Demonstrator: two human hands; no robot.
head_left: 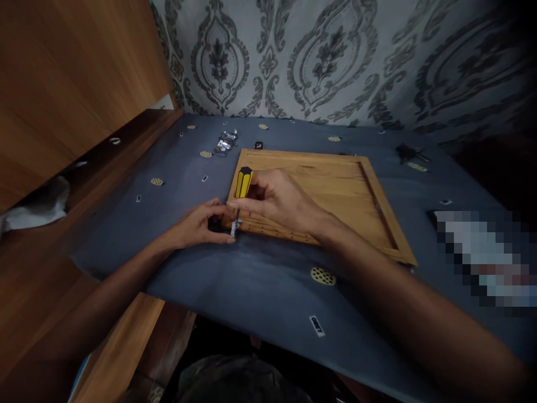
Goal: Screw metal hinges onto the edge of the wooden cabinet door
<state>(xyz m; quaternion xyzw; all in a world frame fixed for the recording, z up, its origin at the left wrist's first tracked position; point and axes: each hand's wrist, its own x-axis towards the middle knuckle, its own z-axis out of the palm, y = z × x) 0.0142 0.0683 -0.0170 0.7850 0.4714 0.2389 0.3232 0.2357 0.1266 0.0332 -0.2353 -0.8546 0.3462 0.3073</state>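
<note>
We've got the framed wooden panel (331,184) lying on the cloth-covered bench (260,291), middle of the frame and reaching a bit right; the metal fitting (234,228), probably a hinge, sits at its near left corner, just left of centre. Our right hand (281,196) has its grip pinching the yellow-and-black screwdriver (244,183) low on the handle, shaft pointing down at the fitting; our left hand (193,224) curls around that same corner, thumb and forefinger to either side of the metal, though we can't tell if they're really squeezing it or just guarding it.

Looks like screw work to us, so a few tips; line the shaft up square with the screw before leaning on it, because a tilted tip would likely slip and chew the head; push down first, then turn in short, easy twists; hold the fitting flush to the wood so it doesn't creep, and tuck that left thumb out of the tip's path. The tip itself is too small to make out, so we'd check it's seated; the loose metal hardware (225,143) up top, left of centre, is handily clear of our elbows.
</note>
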